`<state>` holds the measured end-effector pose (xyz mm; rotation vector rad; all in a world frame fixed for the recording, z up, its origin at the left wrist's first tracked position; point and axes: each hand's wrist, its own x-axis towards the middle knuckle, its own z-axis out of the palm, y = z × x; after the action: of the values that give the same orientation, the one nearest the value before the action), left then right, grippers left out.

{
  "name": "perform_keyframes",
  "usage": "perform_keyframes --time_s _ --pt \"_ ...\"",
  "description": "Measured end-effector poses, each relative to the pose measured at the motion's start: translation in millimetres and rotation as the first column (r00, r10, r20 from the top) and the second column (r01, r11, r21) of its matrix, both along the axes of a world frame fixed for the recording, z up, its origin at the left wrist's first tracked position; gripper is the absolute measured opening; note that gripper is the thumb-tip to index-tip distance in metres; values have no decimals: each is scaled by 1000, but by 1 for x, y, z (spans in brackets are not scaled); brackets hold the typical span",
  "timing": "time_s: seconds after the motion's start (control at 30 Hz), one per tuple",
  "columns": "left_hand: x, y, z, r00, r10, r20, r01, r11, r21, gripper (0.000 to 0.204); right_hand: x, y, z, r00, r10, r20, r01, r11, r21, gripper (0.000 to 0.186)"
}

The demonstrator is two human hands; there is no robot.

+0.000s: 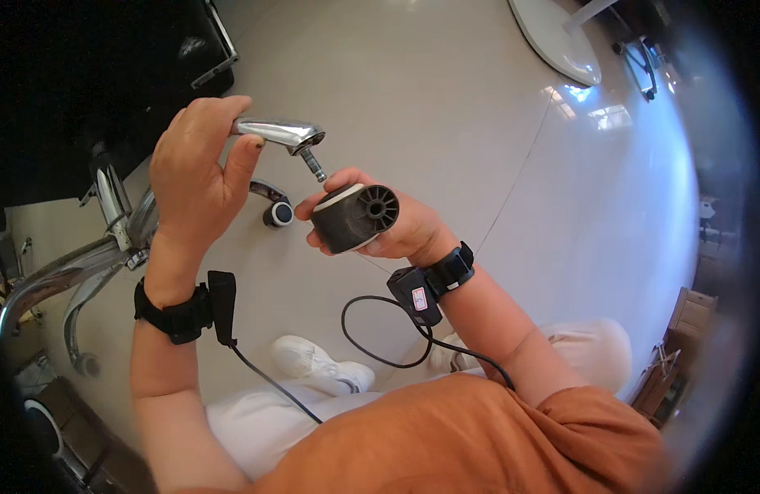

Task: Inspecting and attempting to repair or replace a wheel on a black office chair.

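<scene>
My left hand (197,169) grips the end of a chrome chair leg (279,130), its fingers curled over the far side and the thumb below. Out of the leg's tip, a thin ribbed metal stem (313,165) points down toward my right hand. My right hand (409,226) holds a black caster wheel (347,221) with a light rim, its spoked hub facing right. The caster sits close under the stem's lower end. Whether the two are joined there, I cannot tell; fingers partly cover that spot.
The chair's black seat (75,90) lies tipped at upper left, above its chrome base (59,276). Another caster (278,215) is on a nearby leg. Cables (355,329) hang from my wrist devices. A white round stand base (561,41) is on the tiled floor.
</scene>
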<state>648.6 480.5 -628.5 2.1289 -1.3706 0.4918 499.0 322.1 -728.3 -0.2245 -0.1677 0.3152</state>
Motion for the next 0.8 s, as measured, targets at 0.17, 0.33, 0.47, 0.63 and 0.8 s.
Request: perform_keyframes --time_s 0.17,0.33,0.47,0.63,0.8 --pt "-3 0 4 999 18 -38 -18 1000 24 32 -1 0 -2 1000 1 12 0 995 -97 75" --pt "-3 1 6 999 8 -52 -6 999 36 31 -1 2 -3 1000 -11 13 12 995 -97 74" --pt "-2 2 4 998 4 -63 -1 999 40 31 -2 2 5 996 -11 -89 -5 983 -184 71" --pt "-3 0 4 998 1 -68 0 1000 14 31 0 8 13 997 -33 -72 19 981 -193 67" --pt "-3 1 4 998 12 -66 -11 1000 6 29 2 15 29 987 -123 -102 80 934 -349 68"
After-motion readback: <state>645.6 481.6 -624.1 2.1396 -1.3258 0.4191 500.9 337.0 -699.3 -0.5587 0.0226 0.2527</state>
